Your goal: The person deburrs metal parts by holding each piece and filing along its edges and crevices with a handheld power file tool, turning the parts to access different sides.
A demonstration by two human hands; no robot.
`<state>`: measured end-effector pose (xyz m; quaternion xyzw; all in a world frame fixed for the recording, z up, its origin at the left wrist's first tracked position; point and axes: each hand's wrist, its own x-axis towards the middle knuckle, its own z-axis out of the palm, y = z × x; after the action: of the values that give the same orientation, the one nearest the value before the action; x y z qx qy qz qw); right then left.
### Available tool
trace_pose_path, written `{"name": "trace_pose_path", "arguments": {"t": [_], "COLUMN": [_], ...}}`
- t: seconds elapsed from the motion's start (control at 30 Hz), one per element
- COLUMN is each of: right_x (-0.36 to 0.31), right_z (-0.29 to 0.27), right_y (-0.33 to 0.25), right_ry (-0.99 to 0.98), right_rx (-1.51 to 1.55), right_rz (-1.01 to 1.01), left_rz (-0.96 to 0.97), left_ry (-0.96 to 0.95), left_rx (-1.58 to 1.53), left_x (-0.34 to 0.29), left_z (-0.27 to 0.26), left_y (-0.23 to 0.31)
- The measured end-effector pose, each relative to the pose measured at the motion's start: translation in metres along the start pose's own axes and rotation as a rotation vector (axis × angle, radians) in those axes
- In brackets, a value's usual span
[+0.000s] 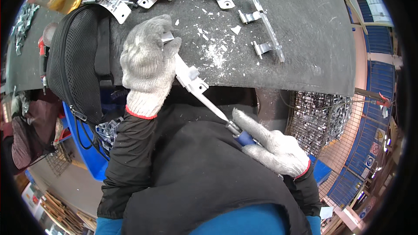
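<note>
My left hand (148,61), in a grey-white knit glove with a red cuff edge, is closed around a silver metal bracket (188,77). The bracket's lower end sticks out past the bench edge towards my lap. In my gloved right hand (278,149) is a slim file (244,138) with a blue handle and a metal collar. Its long grey blade slants up to the left and meets the bracket's lower end. My right index finger lies stretched along the handle. The palm side of the left grip is hidden.
White flakes (215,54) litter the dark bench mat (313,26). One bracket (270,30) lies to the right, with several more at the far left. A black mesh case (78,61) stands beside my left arm. Under the bench are a wire basket (322,122) of metal parts and a blue bin (80,139).
</note>
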<state>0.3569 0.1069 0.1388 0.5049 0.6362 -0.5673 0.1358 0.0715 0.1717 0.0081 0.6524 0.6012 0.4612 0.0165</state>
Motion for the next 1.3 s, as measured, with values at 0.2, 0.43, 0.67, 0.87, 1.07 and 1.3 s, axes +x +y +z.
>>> {"name": "trace_pose_path", "arguments": {"t": [0.2,0.43,0.67,0.87,1.07,1.3], "right_x": [0.007,0.020,0.021,0.030,0.036,0.020], "right_z": [0.004,0.015,0.005,0.016,0.025,0.022], "right_y": [0.012,0.031,0.018,0.028,0.039,0.039], "right_ry": [0.042,0.086,-0.033,-0.030,-0.065,0.244], "right_rx": [0.108,0.259,0.406,0.689,0.869,0.005], "right_rz": [-0.020,-0.159,-0.052,-0.077,-0.133,-0.230], "left_rz": [0.045,0.061,0.057,0.060,0.104,0.273], "left_ry": [-0.067,-0.096,-0.104,-0.108,-0.123,-0.313], "left_rx": [0.090,0.150,0.147,0.169,0.212,0.349], "left_x": [0.009,0.015,0.015,0.015,0.015,0.031], "left_z": [-0.004,-0.003,-0.002,0.000,0.002,0.006], "left_y": [0.007,0.015,0.013,0.015,0.012,0.016]}}
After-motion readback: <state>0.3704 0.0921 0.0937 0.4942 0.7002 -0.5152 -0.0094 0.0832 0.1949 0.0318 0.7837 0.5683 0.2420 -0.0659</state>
